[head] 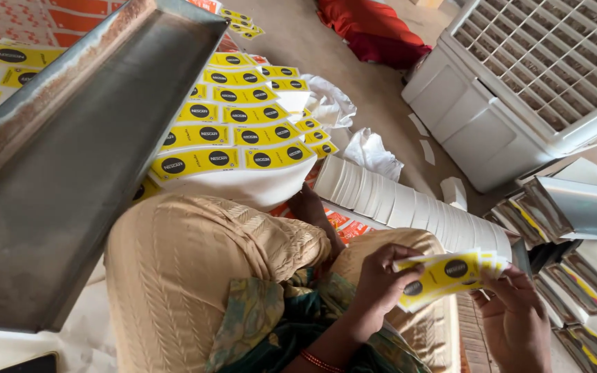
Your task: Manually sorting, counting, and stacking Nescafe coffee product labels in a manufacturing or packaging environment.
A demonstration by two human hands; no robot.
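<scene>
My left hand [380, 280] and my right hand [516, 321] both hold a small stack of yellow curved paper blanks [450, 271], each printed with a black round mark. The left hand's fingers curl over the stack's left end, with a red bangle on that wrist. From below, the right hand supports the stack's right end with its thumb near the edge. The stack sits above my lap, which is covered in beige patterned cloth [195, 276].
A long grey metal trough [57, 159] slants across the left. Many yellow blanks [236, 131] lie fanned on the floor beyond my knee. A long row of stacked white cups [409, 204] lies ahead. At the upper right is a white air cooler [519, 83]; a metal tray [575, 207] is at the right.
</scene>
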